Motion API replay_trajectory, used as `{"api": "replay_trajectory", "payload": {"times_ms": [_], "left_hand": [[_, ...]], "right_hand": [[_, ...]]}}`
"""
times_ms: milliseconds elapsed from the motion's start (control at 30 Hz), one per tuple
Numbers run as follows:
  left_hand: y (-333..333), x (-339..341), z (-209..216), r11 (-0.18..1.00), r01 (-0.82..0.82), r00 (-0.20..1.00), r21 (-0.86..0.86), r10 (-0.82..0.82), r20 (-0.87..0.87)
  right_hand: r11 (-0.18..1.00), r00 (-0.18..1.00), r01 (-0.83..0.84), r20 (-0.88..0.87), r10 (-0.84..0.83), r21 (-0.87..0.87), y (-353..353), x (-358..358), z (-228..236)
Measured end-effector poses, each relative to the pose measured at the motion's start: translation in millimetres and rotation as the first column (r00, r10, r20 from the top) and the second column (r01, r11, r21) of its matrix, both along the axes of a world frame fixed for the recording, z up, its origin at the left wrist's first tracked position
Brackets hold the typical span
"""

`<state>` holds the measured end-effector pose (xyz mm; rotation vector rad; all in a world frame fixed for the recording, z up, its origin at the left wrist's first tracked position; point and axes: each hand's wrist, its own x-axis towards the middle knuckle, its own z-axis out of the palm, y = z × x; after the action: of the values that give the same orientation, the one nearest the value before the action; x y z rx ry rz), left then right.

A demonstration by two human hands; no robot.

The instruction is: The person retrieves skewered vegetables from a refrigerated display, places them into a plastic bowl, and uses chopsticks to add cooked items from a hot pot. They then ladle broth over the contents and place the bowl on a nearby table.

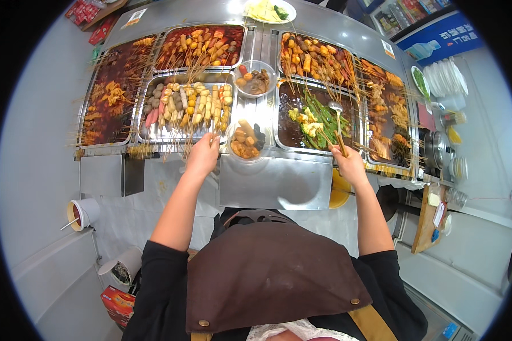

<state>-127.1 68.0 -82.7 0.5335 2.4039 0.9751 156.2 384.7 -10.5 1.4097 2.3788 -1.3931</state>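
My right hand (351,166) is wrapped round the wooden handle of a ladle (338,113). Its metal head rests over skewered green vegetables (318,116) in a tray of dark broth (290,98). Beside the greens lie pale yellow cauliflower-like pieces. My left hand (203,154) is closed at the front edge of a tray of skewered balls and sticks (190,105), among the skewer ends; what its fingers pinch is too small to make out. Just right of it stands a clear plastic bowl (246,145) with brown pieces and dark food. A second clear bowl (254,79) of food sits farther back.
More trays of skewers in red broth (199,48) fill the counter. A plate of yellow and green food (270,10) stands at the back. On the right are stacked white plates (446,78) and a metal pot (435,149). A white bucket (84,213) stands low left.
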Motion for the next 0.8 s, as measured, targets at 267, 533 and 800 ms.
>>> {"api": "replay_trajectory", "payload": {"times_ms": [267,533,800], "left_hand": [[26,0,-15,0.981,0.052,0.996,-0.185,-0.037,0.085],[23,-8,-46,1.000,0.001,0.984,-0.009,0.001,0.181],[10,-12,-57,0.975,-0.140,0.920,0.172,0.064,0.386]], "right_hand": [[0.980,0.990,-0.137,-0.009,0.140,0.146,-1,9,-4],[0.811,0.867,-0.443,-0.047,0.496,0.381,-9,2,82],[0.456,0.559,-0.793,0.183,0.809,0.404,-27,-76,101]]}}
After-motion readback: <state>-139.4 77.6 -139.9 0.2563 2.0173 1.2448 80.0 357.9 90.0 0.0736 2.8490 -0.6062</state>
